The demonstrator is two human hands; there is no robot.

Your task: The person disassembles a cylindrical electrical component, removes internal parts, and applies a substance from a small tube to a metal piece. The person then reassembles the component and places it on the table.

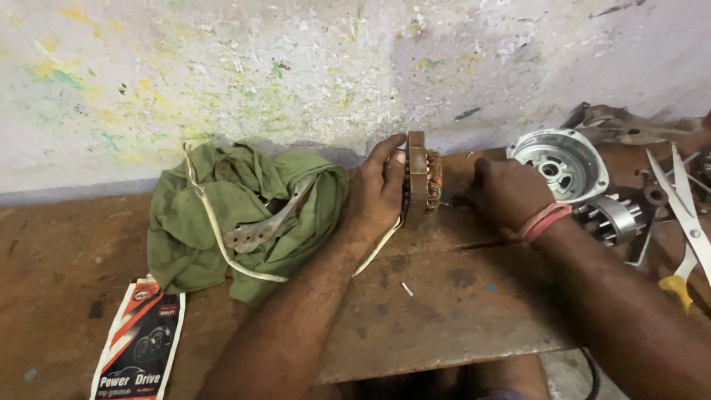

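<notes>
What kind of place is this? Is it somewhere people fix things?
Probably a small repair workshop. On a worn wooden bench, the left hand holds a motor stator with copper windings upright. A metal motor housing, a rotor and scissors lie nearby.

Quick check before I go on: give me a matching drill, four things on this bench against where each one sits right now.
Things:
1. motor stator
2. green cloth
3. grease sachet
4. scissors

Places:
A. at the bench's front left edge
B. far right, yellow handle toward the camera
C. upright on edge, between the left hand and the right hand
D. bunched by the wall, left of the left hand, with a metal blade lying on it

Pairs: 1-C, 2-D, 3-A, 4-B
</notes>
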